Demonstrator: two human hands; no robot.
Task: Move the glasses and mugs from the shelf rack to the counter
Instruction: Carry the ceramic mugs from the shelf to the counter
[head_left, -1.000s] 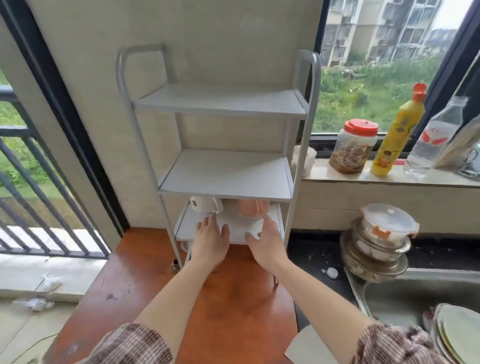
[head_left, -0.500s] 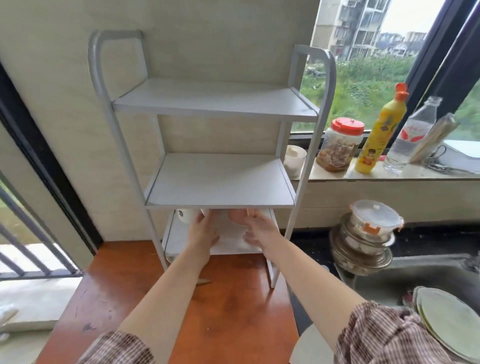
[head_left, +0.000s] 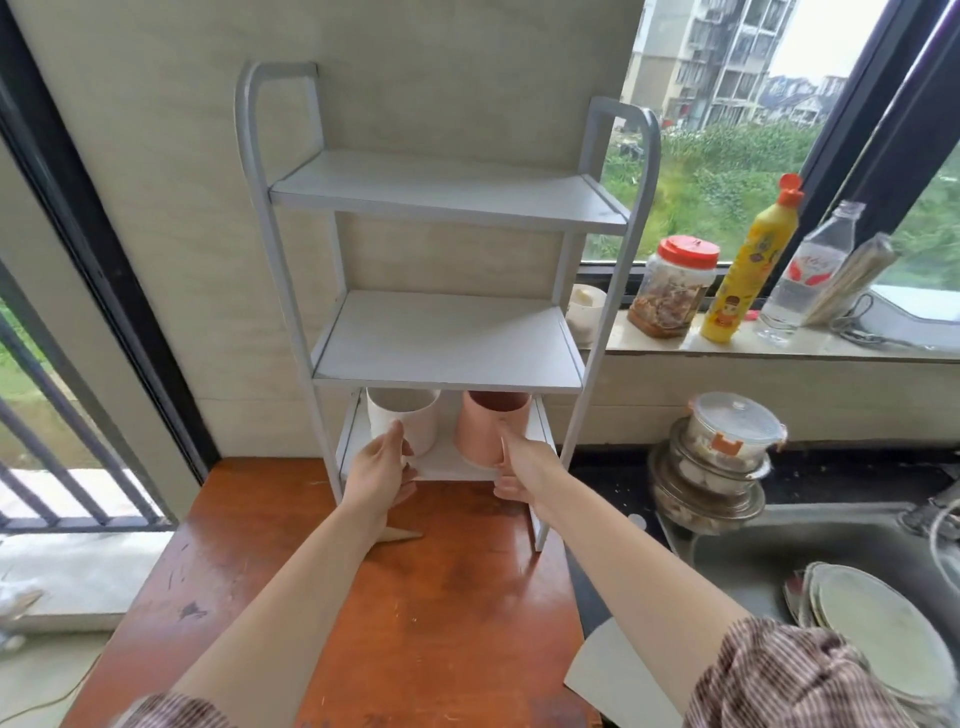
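Fingers (head_left: 396, 435) of left hand (head_left: 378, 470) wrap white mug (head_left: 402, 423); right hand (head_left: 522, 467) grips pink mug (head_left: 488, 428) — both on bottom shelf of rack (head_left: 447, 343). Draw out level, clear middle shelf edge, set on worktop (head_left: 415, 597) — mugs apart.

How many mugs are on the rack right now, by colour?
White mug: 1, held by the left hand
Pink mug: 1, held by the right hand
Total: 2, both on the rack's bottom shelf

Left hand (head_left: 382, 470) on white mug (head_left: 403, 425), right hand (head_left: 524, 470) on pink mug (head_left: 491, 428)
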